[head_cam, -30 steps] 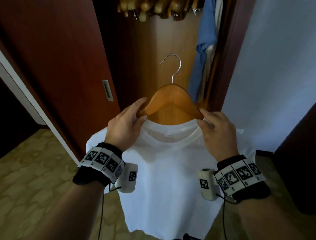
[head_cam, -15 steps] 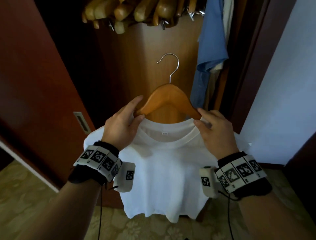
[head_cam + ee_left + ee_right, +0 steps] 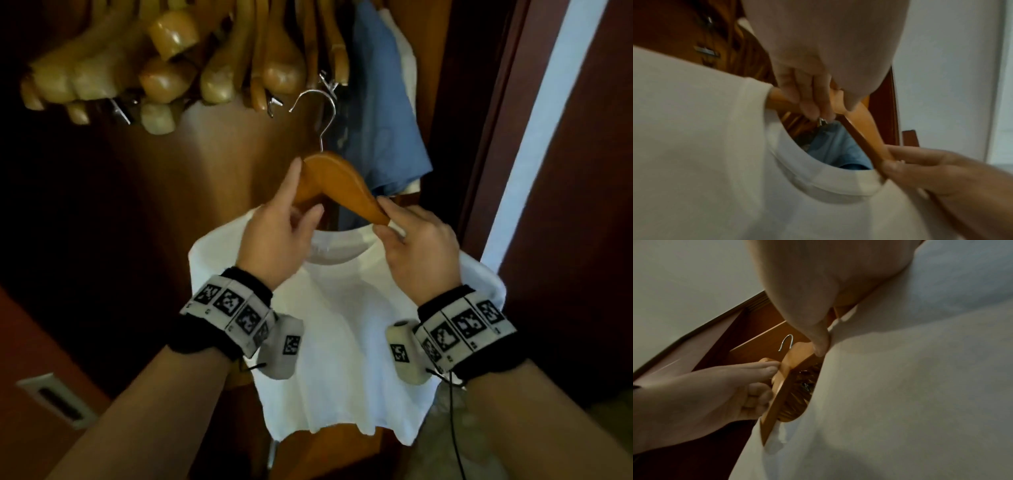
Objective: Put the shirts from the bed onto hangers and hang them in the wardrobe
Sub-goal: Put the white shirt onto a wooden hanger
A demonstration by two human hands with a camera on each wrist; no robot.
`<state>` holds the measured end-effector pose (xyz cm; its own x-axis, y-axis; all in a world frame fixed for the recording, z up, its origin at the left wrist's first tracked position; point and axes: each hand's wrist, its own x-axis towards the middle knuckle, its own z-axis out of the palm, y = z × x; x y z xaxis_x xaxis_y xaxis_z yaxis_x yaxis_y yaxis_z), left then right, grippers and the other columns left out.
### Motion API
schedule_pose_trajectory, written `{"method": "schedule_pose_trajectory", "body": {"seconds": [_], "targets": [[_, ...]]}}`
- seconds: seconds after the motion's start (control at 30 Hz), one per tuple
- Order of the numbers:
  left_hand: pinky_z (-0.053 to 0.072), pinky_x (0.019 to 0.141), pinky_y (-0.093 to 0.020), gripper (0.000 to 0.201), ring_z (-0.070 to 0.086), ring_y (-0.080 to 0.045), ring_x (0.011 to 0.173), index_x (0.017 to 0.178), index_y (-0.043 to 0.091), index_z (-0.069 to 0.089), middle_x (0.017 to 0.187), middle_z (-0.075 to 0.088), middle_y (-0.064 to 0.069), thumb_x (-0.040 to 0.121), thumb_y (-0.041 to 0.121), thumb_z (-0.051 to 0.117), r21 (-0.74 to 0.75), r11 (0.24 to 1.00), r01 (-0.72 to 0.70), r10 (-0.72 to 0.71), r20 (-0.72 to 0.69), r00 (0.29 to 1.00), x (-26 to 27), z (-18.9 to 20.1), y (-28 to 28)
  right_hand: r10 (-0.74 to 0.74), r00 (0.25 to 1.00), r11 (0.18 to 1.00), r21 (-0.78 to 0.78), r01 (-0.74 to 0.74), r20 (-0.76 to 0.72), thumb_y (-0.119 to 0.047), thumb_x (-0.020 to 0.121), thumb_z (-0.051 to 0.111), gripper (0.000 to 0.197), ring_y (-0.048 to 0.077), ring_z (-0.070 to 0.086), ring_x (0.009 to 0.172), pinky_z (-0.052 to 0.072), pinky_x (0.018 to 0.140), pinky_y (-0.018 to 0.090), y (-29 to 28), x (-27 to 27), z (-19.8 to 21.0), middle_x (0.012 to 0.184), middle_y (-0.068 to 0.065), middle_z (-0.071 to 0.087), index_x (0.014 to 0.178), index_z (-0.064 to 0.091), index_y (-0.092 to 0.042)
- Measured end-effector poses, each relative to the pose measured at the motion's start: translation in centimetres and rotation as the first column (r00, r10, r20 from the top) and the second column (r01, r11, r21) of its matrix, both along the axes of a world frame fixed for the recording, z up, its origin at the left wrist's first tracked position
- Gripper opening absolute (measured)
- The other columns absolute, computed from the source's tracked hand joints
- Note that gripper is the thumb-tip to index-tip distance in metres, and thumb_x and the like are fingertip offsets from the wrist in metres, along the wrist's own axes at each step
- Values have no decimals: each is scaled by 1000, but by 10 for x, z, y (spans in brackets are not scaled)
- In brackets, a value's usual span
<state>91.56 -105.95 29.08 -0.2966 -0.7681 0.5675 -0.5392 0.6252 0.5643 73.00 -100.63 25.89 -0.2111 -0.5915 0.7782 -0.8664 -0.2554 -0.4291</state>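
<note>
Wardrobe interior fills more of the head view than half a second ago: the wooden hanger (image 3: 337, 183) has turned from square-on to angled, its wire hook (image 3: 317, 118) now just below the cluster of empty hangers (image 3: 178, 68) and beside the blue shirt (image 3: 383, 113), so I judge hooking onto the rail, itself out of sight, to be the step at hand. The left hand (image 3: 277, 236) grips the hanger's left shoulder, forefinger laid straight along the wood; the right hand (image 3: 416, 246) pinches the right shoulder where the white shirt (image 3: 342, 325) drapes off it. From the left wrist, left fingers (image 3: 809, 97) curl over smooth, varnished, rounded wood, and the ribbed collar (image 3: 818, 177) gapes in an oval with blue cloth behind. From the right wrist, the thumb (image 3: 819, 340) presses at the collar edge; the shirt (image 3: 910, 386) is soft, matte knit, the hook (image 3: 786, 342) thin bright metal.
</note>
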Motion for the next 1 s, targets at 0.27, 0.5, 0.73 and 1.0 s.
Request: {"method": "schedule_pose_trajectory", "body": {"seconds": [0.27, 0.5, 0.73, 1.0], "targets": [[52, 90, -26, 86, 67, -9, 99, 153, 36, 7, 106, 68, -2, 92, 14, 64, 178, 842, 508, -403, -418, 814, -44, 30, -23, -180, 984, 984, 14, 180, 18, -27, 80, 57, 44, 37, 63, 85, 52, 71, 48, 9, 14, 17, 94, 11, 67, 123, 65, -17], [56, 90, -39, 114, 65, -13, 105, 153, 36, 0, 133, 56, -10, 74, 10, 79, 197, 861, 469, -345, -451, 823, -87, 45, -32, -99, 988, 977, 199, 73, 123, -13, 92, 57, 54, 31, 53, 115, 42, 98, 40, 38, -8, 16, 130, 12, 50, 144, 44, -15], [52, 93, -25, 104, 55, -14, 118, 153, 37, -2, 140, 47, 0, 84, 5, 70, 257, 860, 440, -323, -394, 861, -105, 67, -38, -25, 975, 926, 373, -60, 219, -27, 96, 54, 57, 26, 53, 120, 42, 101, 37, 68, -22, 20, 134, 6, 56, 149, 33, -25], [49, 100, -39, 95, 61, -11, 109, 154, 36, 4, 119, 62, 4, 88, 4, 65, 233, 863, 449, -323, -430, 843, -110, 83, -39, 71, 951, 917, 356, -181, 302, -28, 96, 56, 66, 17, 51, 121, 39, 94, 18, 77, -17, 37, 140, -1, 50, 152, 21, -28]]}}
